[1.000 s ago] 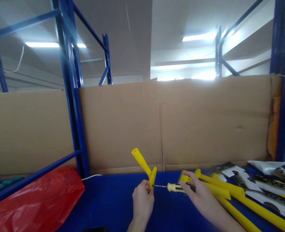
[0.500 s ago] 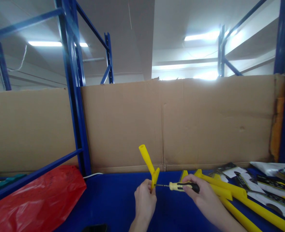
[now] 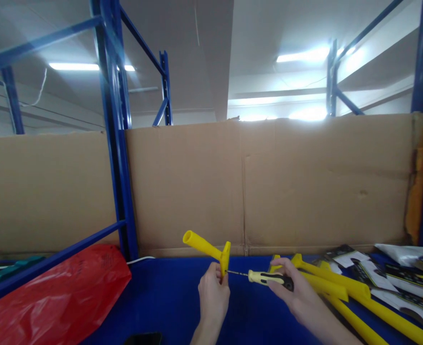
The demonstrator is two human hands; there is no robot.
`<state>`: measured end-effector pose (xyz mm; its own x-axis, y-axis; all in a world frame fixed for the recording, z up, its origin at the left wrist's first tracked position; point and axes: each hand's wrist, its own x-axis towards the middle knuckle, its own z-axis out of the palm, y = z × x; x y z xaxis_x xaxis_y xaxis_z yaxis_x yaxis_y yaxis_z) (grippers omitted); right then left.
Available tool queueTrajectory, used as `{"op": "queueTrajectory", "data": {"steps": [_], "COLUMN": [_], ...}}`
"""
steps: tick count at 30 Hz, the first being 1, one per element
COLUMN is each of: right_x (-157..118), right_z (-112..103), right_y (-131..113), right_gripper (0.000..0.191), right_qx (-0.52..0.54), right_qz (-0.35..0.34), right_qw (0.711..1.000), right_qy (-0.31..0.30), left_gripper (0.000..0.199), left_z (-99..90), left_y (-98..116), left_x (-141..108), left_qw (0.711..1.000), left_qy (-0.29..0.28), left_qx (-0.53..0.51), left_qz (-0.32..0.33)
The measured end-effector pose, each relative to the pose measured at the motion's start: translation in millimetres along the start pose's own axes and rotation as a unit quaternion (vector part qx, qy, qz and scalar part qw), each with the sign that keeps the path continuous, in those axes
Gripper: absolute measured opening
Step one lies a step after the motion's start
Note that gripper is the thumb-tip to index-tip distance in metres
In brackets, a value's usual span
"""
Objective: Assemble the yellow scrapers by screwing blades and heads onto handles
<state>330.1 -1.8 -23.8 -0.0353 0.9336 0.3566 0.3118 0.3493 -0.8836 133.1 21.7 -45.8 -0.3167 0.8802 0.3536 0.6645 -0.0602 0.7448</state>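
My left hand (image 3: 214, 292) is closed around the lower end of a yellow plastic handle (image 3: 204, 245), whose hollow tube points up and to the left. In my right hand (image 3: 293, 285) is a screwdriver (image 3: 265, 278) with a cream and black grip, held almost level. Its thin shaft points left, and the tip meets the handle's flat crosspiece just above my left fingertips. Whether a screw sits at the tip is too small to tell. Several more yellow tubular handles (image 3: 355, 286) lie beyond and beside my right forearm.
A red plastic bag (image 3: 71, 292) lies on the left behind a blue rack bar (image 3: 63, 256). Printed packaging cards (image 3: 401, 287) are spread at the right. A dark flat object (image 3: 143, 339) is at the near edge of the blue surface (image 3: 171, 292). Cardboard (image 3: 186, 187) stands behind.
The yellow handle has turned in my left hand, its tube swinging down to the left. My right hand and the screwdriver have shifted slightly left, with the tip still at the handle.
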Motion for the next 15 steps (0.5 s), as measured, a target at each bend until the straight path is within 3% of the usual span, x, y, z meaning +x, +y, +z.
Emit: {"op": "queueTrajectory", "data": {"steps": [3,7,15], "right_x": [-4.4,-8.3,-6.5], "right_z": [-1.1,-2.9,0.2], "right_y": [-7.0,-16.7,-18.9], "right_gripper": [0.007,0.014,0.012], "right_qx": [-0.059,-0.130,-0.066], "right_qz": [-0.043,-0.060,0.008], "right_qw": [0.997,0.989,0.997], "right_qy": [-0.030,-0.041,-0.033], "left_gripper": [0.020,0.021,0.019], "left_z": [-0.2,0.7,3.6], "left_y": [-0.5,0.0,-2.8], "left_x": [-0.5,-2.2,-1.6], "left_qw": [1.000,1.000,0.999], "left_qy": [-0.009,-0.027,-0.036], "left_qx": [0.009,0.015,-0.014], "left_qz": [-0.006,0.004,0.004]}}
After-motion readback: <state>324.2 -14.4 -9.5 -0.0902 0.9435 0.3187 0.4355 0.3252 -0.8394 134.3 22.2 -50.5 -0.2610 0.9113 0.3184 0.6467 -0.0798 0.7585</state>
